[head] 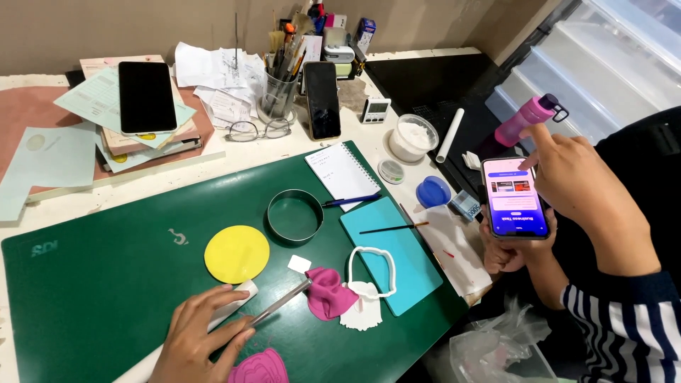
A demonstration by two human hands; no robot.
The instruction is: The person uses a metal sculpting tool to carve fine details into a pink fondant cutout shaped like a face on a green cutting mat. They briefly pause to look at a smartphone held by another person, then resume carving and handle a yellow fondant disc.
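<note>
My left hand [198,337] lies on the green cutting mat [99,284] at the bottom, shut on a thin metal blade tool [282,301] whose tip touches a crumpled pink clay piece [330,292]. A white stick [237,298] runs under the hand. Just above it are a flat yellow clay disc [237,254] and a small white square [299,264]. A pink shell-shaped clay piece [259,367] sits below my fingers. A white outline cutter [372,273] and a white clay cut-out [362,313] lie right of the pink piece. My right hand is out of view.
A metal ring cutter [295,215], teal mat [390,245] with a thin brush [394,228], notebook [344,174] and blue pen [351,201] lie further back. At the right a person in a striped sleeve [624,319] taps a phone [514,197]. Papers, two dark phones, glasses and a brush cup crowd the back.
</note>
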